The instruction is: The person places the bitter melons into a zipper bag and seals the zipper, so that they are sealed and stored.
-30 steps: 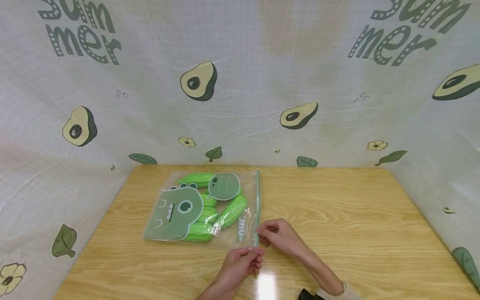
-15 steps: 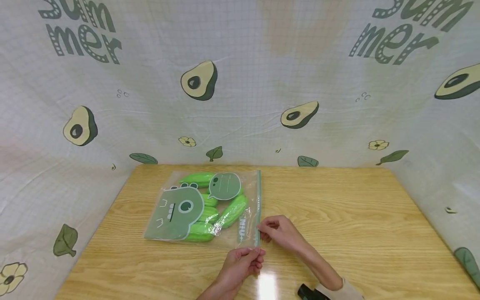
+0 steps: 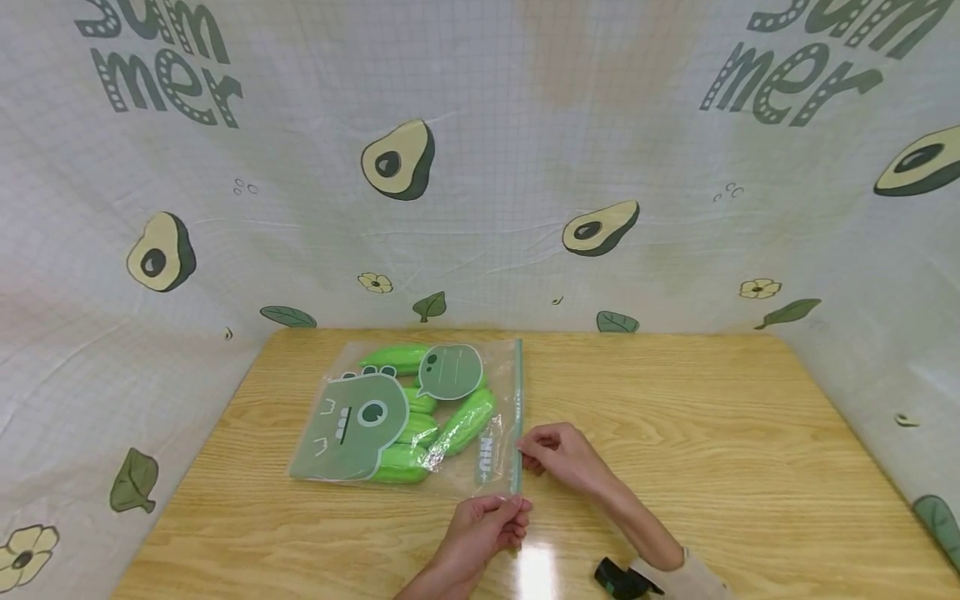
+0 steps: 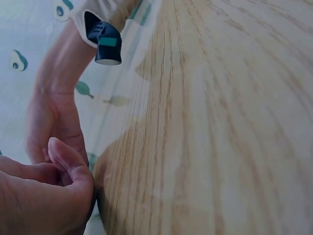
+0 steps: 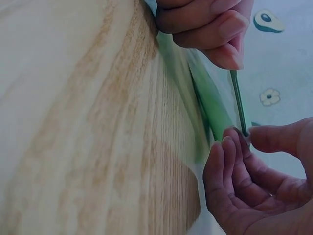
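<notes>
A clear zip bag (image 3: 345,425) printed with a green dinosaur lies flat on the table's left half. Several bright green, long vegetable-like pieces (image 3: 467,423) show inside it. Along its right edge runs a green zip strip (image 3: 518,392), seen edge-on in the right wrist view as a thin green strip (image 5: 238,103). The near end of that strip is pinched between thumb and fingers of my left hand (image 3: 483,533). A little farther up, my right hand (image 3: 570,462) pinches the strip with thumb and index finger (image 5: 237,132). The bag is out of sight in the left wrist view.
The wooden table (image 3: 675,408) stretches to the right of the bag. A pale cloth (image 3: 495,167) with avocado prints hangs behind and at both sides. A black wrist camera (image 3: 622,579) is on the right forearm, by a beige sleeve (image 3: 682,579).
My right hand has slid a short way up along the zip strip, away from me. My left hand keeps its hold at the near corner, and the bag lies almost unmoved.
</notes>
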Demonstrator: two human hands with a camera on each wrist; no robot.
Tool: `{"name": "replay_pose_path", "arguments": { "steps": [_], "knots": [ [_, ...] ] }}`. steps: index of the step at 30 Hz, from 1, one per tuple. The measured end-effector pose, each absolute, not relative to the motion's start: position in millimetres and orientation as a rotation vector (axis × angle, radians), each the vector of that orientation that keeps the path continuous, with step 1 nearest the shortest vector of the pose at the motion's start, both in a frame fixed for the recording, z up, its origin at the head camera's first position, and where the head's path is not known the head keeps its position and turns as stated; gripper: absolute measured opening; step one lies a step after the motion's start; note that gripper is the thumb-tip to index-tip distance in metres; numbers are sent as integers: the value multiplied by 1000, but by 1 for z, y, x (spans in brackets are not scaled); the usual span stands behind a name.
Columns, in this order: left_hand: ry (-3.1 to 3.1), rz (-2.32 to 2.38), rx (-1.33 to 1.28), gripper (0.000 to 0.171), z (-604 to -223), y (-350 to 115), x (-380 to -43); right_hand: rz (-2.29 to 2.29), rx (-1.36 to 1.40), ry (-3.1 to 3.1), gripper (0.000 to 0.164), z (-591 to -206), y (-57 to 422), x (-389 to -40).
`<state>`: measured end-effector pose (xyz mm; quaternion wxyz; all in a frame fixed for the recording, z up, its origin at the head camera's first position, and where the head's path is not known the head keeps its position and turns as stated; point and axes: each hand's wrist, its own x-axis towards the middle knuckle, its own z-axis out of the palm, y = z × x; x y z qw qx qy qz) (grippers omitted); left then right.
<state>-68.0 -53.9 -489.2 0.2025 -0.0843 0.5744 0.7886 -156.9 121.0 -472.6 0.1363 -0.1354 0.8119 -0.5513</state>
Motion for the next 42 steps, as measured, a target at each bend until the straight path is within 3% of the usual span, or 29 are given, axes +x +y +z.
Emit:
{"name": "replay_pose_path", "arguments": {
  "steps": [42],
  "knots": [
    [1601,2221,-215,26,-493,-54,-67,-1584,-355,2409,28,-470,121,-187]
  ]
}}
